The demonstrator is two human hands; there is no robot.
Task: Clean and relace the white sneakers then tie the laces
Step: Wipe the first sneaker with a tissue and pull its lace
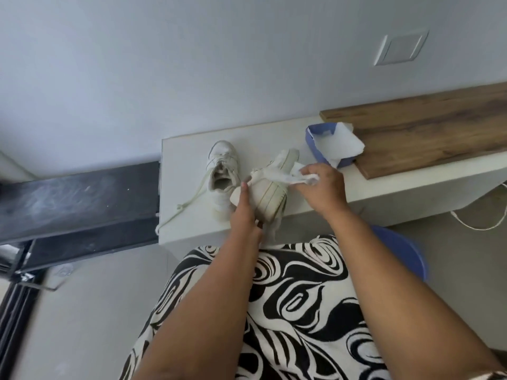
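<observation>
Gripping a crumpled white wipe (pixel 295 175), your right hand (pixel 322 187) presses it against the side of the sneaker (pixel 270 192) that you hold tilted on its edge near the front of the white worktop (pixel 186 149). Your left hand (pixel 244 212) is closed around that shoe's heel end, thumb up along its back; how the fingers underneath lie is hard to tell. A loose lace end (pixel 274 226) hangs from the held shoe over the worktop's front edge. Just to its left stands the second sneaker (pixel 222 174), upright with its opening toward you, its lace (pixel 178 208) trailing off to the left edge. Behind your right hand sits a blue box (pixel 319 149) with white paper (pixel 341 145) in it, beside a wooden board (pixel 428 133). Your patterned lap (pixel 296 311) fills the foreground.
</observation>
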